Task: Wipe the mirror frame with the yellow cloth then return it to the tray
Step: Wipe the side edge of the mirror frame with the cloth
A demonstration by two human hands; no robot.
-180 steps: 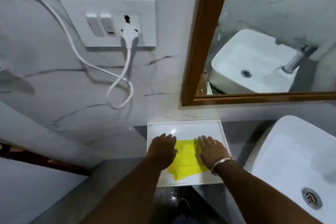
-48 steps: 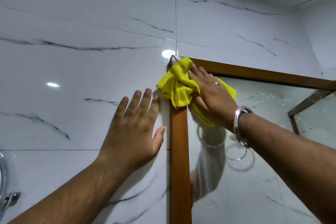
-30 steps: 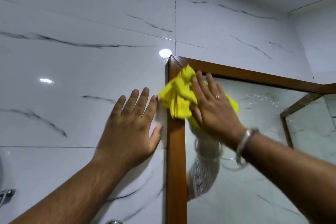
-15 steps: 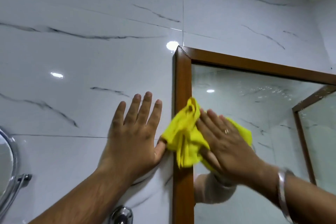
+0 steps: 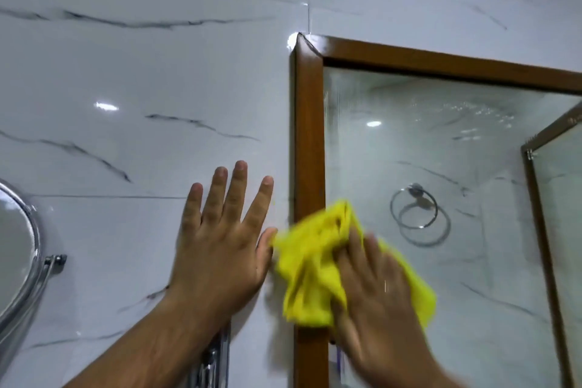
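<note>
The brown wooden mirror frame runs down the middle of the view, with its top rail going off to the right. A crumpled yellow cloth is pressed over the frame's left upright, partway down. My right hand lies flat on the cloth and holds it against the frame and glass; it is motion-blurred. My left hand rests flat on the white marble wall just left of the frame, fingers spread, thumb touching the cloth's edge. The tray is out of view.
A round chrome swivel mirror juts from the wall at the far left. A chrome fitting shows below my left wrist. The mirror glass reflects a towel ring and a glass door frame.
My right hand has slid the yellow cloth down the frame's left upright from the top corner. My left hand has stayed flat on the wall beside the frame.
</note>
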